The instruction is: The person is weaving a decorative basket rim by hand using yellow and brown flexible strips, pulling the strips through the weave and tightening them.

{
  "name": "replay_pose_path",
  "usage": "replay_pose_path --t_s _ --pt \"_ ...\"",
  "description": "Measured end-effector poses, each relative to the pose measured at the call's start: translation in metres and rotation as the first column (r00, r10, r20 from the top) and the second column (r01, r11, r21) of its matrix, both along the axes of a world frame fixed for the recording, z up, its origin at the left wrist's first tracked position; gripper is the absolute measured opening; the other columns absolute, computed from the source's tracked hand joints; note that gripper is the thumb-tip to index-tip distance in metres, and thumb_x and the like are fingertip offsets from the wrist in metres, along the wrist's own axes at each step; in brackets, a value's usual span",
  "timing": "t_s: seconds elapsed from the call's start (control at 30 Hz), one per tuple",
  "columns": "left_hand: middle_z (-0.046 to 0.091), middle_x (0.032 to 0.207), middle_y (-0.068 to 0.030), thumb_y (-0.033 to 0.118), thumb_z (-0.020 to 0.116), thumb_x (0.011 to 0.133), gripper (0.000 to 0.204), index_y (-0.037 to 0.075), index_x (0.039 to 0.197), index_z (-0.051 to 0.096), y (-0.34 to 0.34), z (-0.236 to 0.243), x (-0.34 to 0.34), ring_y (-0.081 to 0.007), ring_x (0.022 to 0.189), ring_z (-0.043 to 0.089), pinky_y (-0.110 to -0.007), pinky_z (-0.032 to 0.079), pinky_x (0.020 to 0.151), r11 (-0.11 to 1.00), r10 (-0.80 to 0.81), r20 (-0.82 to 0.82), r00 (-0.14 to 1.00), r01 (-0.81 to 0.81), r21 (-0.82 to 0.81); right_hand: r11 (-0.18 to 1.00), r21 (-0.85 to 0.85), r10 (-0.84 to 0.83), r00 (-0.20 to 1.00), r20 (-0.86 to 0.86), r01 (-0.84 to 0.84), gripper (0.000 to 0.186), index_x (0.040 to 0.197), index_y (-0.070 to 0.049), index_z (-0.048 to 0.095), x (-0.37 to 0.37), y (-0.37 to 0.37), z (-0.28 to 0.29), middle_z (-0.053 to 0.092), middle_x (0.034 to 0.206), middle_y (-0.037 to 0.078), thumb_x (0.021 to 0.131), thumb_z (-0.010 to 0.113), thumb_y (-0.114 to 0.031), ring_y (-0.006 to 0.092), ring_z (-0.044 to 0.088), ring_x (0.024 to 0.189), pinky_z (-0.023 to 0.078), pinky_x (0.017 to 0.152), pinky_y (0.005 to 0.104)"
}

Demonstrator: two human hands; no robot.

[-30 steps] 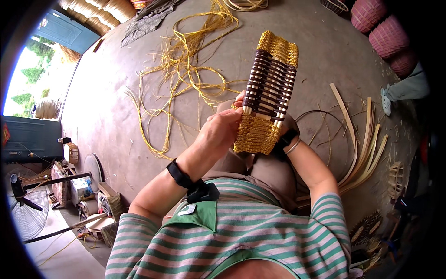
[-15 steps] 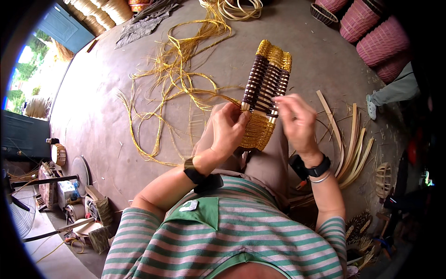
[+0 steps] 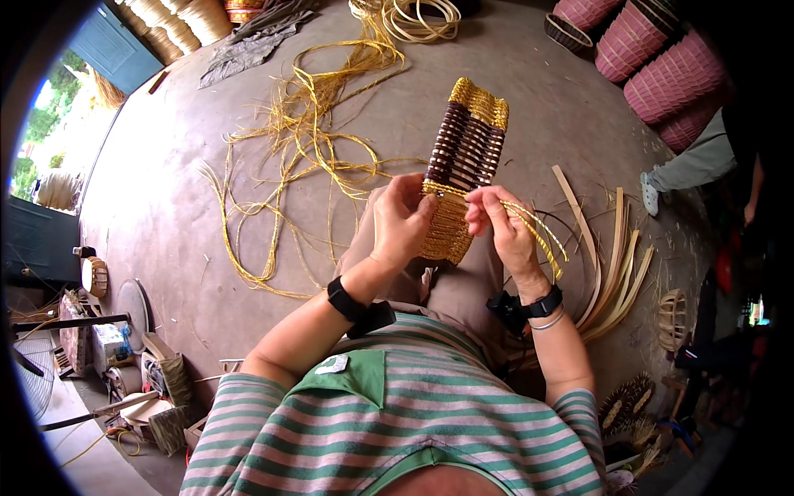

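An oblong woven piece [image 3: 468, 149], with a dark brown slatted middle between gold bands, stands tilted over my lap. My left hand [image 3: 399, 219] is closed on its left edge, thumb near the join of brown and gold. My right hand [image 3: 506, 230] pinches a gold cord at the piece's right edge. This gold cord [image 3: 542, 236] runs across the join, and its doubled loose length curves out past my right fingers. What lies under my left fingers is hidden.
Tangled gold cords [image 3: 310, 140] lie on the floor ahead to the left, near a coil of pale cane [image 3: 426, 23]. Flat pale strips [image 3: 616, 256] fan out at right. Pink baskets [image 3: 674, 74] stand far right beside another person's leg [image 3: 695, 165]. A fan [image 3: 33, 376] is at left.
My right hand has come down and slightly left, and the doubled gold cord now shows in its fingers. A gold strand now crosses the join, where pale stakes showed before.
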State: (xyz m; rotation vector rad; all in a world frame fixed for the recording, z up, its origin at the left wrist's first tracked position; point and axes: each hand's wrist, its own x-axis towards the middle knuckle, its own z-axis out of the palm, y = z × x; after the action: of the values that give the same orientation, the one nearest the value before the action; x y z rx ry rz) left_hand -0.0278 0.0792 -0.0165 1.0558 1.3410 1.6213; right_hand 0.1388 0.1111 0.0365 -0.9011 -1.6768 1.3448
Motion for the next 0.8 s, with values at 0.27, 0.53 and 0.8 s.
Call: replay_pose_path --t_s 0.27,0.53,0.8 --pt "0.064 0.094 -0.0038 0.016 0.063 0.088 0.03 0.0 0.112 0.055 -0.001 0.034 -0.017 -0.0103 0.086 0.059 -0.026 0.047 0.075 0.953 -0.201 0.336 0.92 0.263 -0.151 0.999 -0.038 0.015 1.0 -0.02 -0.015 0.034 0.095 0.0 0.062 0.012 0.007 -0.016 0.06 0.072 0.002 0.099 0.044 -0.029 0.0073 0.056 0.062 0.046 0.056 0.0201" --pt "0.06 0.085 0.0 0.02 0.063 0.089 0.018 0.003 0.095 0.06 0.014 0.024 -0.028 -0.0082 0.08 0.055 -0.024 0.043 0.073 0.898 -0.277 0.316 0.907 0.361 -0.25 0.971 -0.238 -0.054 0.979 -0.197 0.006 0.026 0.095 -0.003 0.063 0.047 0.016 -0.001 0.056 0.072 -0.002 0.095 0.052 -0.026 0.0067 0.053 0.063 0.043 0.056 0.019" --pt "0.058 0.082 0.0003 0.018 0.063 0.088 0.018 0.001 0.094 0.06 0.018 0.021 -0.025 -0.0075 0.076 0.052 -0.024 0.042 0.07 0.93 -0.261 0.164 0.951 0.293 -0.221 0.701 0.442 -0.638 0.769 0.038 0.56 0.027 0.095 0.001 0.065 0.14 0.038 0.028 0.062 0.086 0.004 0.097 0.048 -0.02 0.0128 0.056 0.074 0.045 0.066 0.0246"
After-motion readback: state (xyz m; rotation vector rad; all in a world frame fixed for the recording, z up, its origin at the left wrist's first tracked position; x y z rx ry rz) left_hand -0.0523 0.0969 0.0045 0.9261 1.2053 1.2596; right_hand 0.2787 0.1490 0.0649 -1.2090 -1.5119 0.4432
